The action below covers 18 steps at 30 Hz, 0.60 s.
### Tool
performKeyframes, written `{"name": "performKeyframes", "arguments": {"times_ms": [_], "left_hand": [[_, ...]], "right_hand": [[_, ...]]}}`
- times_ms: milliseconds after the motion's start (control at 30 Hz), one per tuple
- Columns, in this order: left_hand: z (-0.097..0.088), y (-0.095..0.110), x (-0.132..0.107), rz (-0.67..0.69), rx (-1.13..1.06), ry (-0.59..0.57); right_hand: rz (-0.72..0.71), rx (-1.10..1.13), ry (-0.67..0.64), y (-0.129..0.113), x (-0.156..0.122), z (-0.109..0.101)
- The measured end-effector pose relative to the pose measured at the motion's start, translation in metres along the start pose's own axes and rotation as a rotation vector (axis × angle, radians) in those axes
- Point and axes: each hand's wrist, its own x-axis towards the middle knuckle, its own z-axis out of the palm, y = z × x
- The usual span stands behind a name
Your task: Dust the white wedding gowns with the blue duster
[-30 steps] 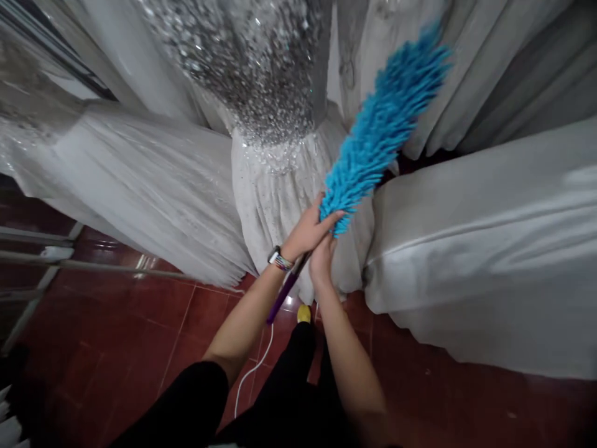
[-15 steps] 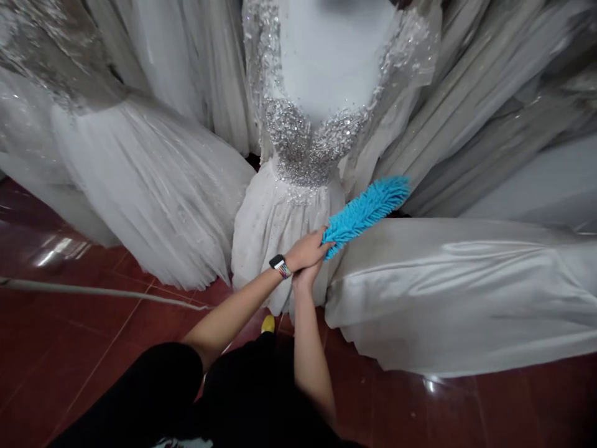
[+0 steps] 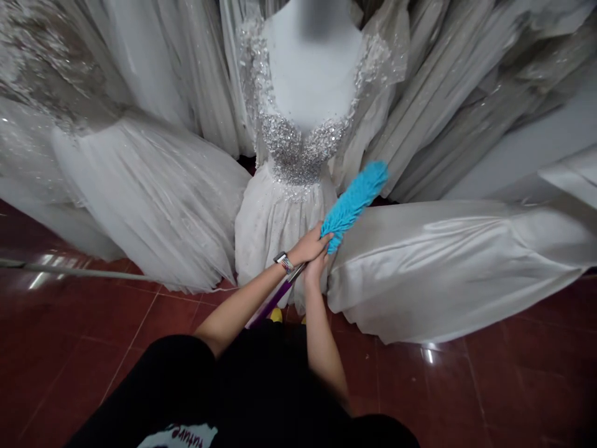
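Note:
A bright blue fluffy duster (image 3: 352,208) slants up to the right, its purple and silver handle (image 3: 275,301) running down toward my waist. My left hand (image 3: 308,244), with a watch on its wrist, closes around the base of the blue head. Just below and against it is my right hand (image 3: 317,267), also closed on the duster; its fingers are partly covered by the left hand. Behind the duster stands a white beaded dress (image 3: 302,155) on a white mannequin (image 3: 311,74). The duster's tip overlaps the dress's right side in view; I cannot tell whether they touch.
A full white tulle gown (image 3: 158,193) spreads at the left. On the right lies the skirt of a satin gown (image 3: 433,267). Several more gowns hang behind. A pale thin pole or cord (image 3: 93,272) crosses above the red tiled floor (image 3: 186,317).
The duster has swung to a steeper angle, its tip shifting left and up. Its purple handle now shows below my hands. Both hands keep their hold. The view has shifted slightly.

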Motion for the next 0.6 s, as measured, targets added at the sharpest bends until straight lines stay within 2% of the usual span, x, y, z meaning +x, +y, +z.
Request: {"name": "performKeyframes", "arguments": {"times_ms": [100, 200, 267, 367, 500, 600], "left_hand": [[-0.001, 0.040, 0.026, 0.220, -0.179, 0.093], [-0.007, 0.058, 0.050, 0.289, -0.378, 0.200], [-0.013, 0.058, 0.058, 0.250, -0.552, 0.290], [-0.024, 0.051, 0.053, 0.141, -0.776, 0.458], [-0.046, 0.048, 0.036, 0.052, -0.903, 0.719], [-0.072, 0.060, 0.042, 0.053, -0.975, 0.799]], "right_hand": [[-0.257, -0.170, 0.020, -0.044, 0.027, -0.009], [-0.494, -0.297, -0.035, -0.082, 0.047, -0.010], [-0.541, -0.412, -0.115, -0.099, 0.049, -0.008], [-0.534, -0.604, -0.256, -0.115, 0.038, -0.002], [-0.620, -0.765, -0.431, -0.136, 0.020, 0.010], [-0.690, -0.897, -0.485, -0.161, 0.012, 0.031]]}}
